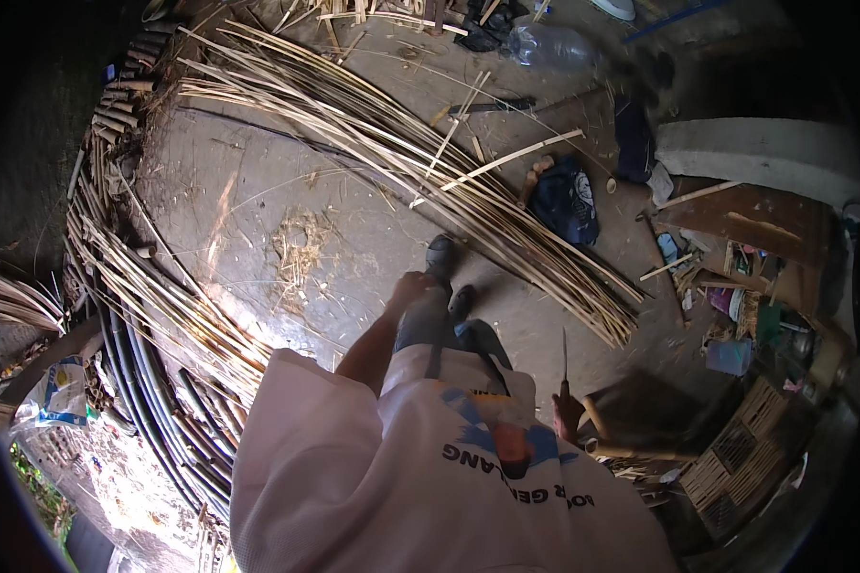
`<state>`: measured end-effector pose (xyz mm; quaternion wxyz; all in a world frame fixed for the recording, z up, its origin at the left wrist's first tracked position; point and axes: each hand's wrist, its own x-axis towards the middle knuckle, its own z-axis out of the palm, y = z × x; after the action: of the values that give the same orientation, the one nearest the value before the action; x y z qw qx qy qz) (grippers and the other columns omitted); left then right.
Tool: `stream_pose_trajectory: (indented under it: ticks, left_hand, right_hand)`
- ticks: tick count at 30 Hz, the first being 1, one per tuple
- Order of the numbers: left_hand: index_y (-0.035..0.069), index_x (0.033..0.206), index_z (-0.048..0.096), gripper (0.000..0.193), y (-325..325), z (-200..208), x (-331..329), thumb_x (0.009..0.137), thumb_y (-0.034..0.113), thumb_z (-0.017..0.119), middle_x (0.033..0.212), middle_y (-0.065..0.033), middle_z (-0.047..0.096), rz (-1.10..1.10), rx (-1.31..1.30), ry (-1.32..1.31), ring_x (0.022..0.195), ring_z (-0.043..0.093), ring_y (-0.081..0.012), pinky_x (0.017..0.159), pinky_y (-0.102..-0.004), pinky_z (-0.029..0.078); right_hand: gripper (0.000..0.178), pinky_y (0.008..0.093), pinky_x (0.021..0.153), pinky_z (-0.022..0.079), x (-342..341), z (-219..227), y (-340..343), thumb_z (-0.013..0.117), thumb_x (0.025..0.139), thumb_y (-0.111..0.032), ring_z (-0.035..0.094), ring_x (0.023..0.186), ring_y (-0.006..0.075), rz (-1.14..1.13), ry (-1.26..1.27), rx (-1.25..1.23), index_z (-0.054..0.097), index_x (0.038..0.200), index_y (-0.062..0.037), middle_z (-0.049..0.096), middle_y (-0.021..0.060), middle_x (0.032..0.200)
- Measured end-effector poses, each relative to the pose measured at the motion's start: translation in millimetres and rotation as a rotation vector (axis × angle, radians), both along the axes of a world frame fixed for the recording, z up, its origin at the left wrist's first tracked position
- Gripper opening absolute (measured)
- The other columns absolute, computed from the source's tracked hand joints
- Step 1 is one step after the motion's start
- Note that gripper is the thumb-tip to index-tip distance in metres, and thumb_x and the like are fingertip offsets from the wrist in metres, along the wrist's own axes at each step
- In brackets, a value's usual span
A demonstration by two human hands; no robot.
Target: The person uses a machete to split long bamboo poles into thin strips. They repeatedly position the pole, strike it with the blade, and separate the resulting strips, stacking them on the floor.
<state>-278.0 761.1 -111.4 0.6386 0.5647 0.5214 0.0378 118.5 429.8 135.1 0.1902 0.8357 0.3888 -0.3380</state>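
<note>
My right hand (568, 416) grips a knife (565, 355) low at my right side, its narrow blade pointing forward. At the front of my leg, my left hand (412, 288) rests on the knee with nothing seen in it; its fingers look loosely laid over the trouser leg. Just ahead of my feet a long bundle of split bamboo strips (401, 153) runs slantwise across the floor, from far left to near right. Neither hand touches it.
More bamboo strips (177, 296) and dark poles (143, 382) lie at left. A dark cloth bag (566, 201) sits beyond the bundle. Right of me are a bamboo lattice panel (736, 456), a blue container (728, 357) and clutter. A large clear plastic bottle (549, 46) lies far ahead.
</note>
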Motion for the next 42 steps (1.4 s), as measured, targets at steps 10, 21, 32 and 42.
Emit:
stream_pose_trajectory:
  ticks: [10,21,32,42]
  left_hand:
    - [0.000,0.115,0.065,0.040,-4,98,-142,0.094,0.032,0.055,0.099,-0.0130,0.072,0.868,-0.295,0.127,0.079,0.068,-0.0172,0.063,-0.0276,0.050]
    - [0.001,0.121,0.059,0.045,-81,89,-108,0.094,0.036,0.055,0.106,-0.0124,0.070,1.026,-0.447,-0.026,0.082,0.067,-0.0197,0.070,-0.0330,0.051]
    - [-0.003,0.114,0.064,0.045,-48,18,-38,0.092,0.036,0.057,0.100,-0.0136,0.071,0.967,-0.279,-0.089,0.084,0.066,-0.0177,0.069,-0.0301,0.050]
    - [-0.002,0.125,0.055,0.048,10,-298,56,0.093,0.035,0.057,0.112,-0.0205,0.061,0.823,-0.102,0.027,0.100,0.059,-0.0302,0.083,-0.0396,0.049]
  right_hand:
    - [0.051,0.0499,0.086,0.048,24,-2,154,0.065,0.086,-0.039,0.063,0.096,0.0423,-0.161,0.047,0.076,0.061,0.120,-0.0015,0.065,0.0247,0.097]
    - [0.054,0.0467,0.084,0.049,-16,42,285,0.066,0.086,-0.038,0.065,0.097,0.0385,-0.130,0.145,0.265,0.062,0.119,0.0033,0.066,0.0243,0.105]
    - [0.052,0.0468,0.068,0.048,-73,-91,297,0.066,0.088,-0.046,0.066,0.071,0.0346,-0.358,0.373,0.189,0.065,0.098,0.0047,0.065,0.0187,0.072]
    - [0.054,0.0396,0.077,0.050,-111,-450,421,0.070,0.085,-0.047,0.068,0.090,0.0282,-0.153,0.536,0.353,0.068,0.107,0.0018,0.070,0.0197,0.097]
